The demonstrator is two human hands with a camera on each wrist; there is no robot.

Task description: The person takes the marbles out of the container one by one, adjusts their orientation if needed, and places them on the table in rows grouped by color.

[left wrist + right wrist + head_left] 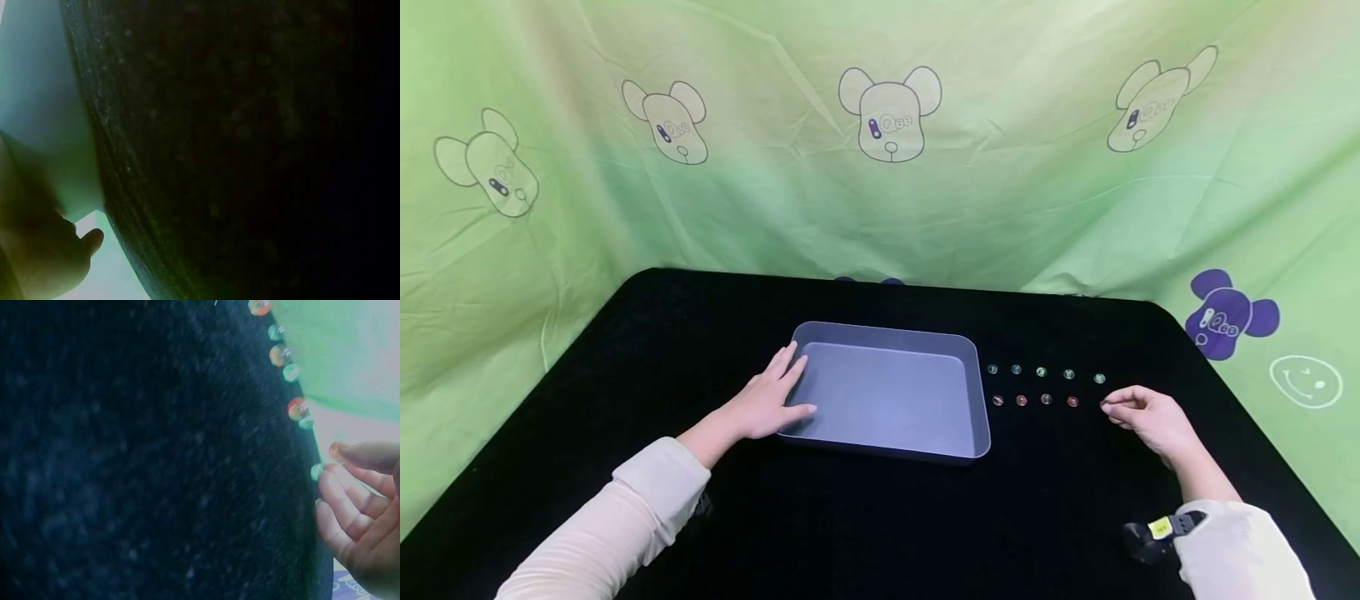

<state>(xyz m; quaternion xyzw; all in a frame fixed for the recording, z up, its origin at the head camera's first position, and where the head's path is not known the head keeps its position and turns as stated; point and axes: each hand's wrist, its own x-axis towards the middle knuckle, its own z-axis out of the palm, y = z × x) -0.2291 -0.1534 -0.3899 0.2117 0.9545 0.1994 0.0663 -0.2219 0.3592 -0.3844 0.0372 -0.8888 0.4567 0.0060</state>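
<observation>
My left hand [767, 402] rests with its fingers spread over the left rim of a grey rectangular tray [887, 392]. In the left wrist view that hand [47, 256] shows only in part, dark, beside the tray's wall [50, 106]. My right hand [1142, 417] pinches a small reddish glass marble [334, 450] between thumb and fingertips, at the right end of the nearer row. Several marbles lie right of the tray in two rows: greenish ones [1041, 372] behind, reddish ones [1022, 401] in front. One green marble [1100, 378] lies just beyond the right fingertips.
A black cloth [880, 525] covers the table. Green curtain fabric [1000, 217] printed with bear heads hangs behind and at both sides. A small black device with a yellow label [1161, 528] sits at the right sleeve.
</observation>
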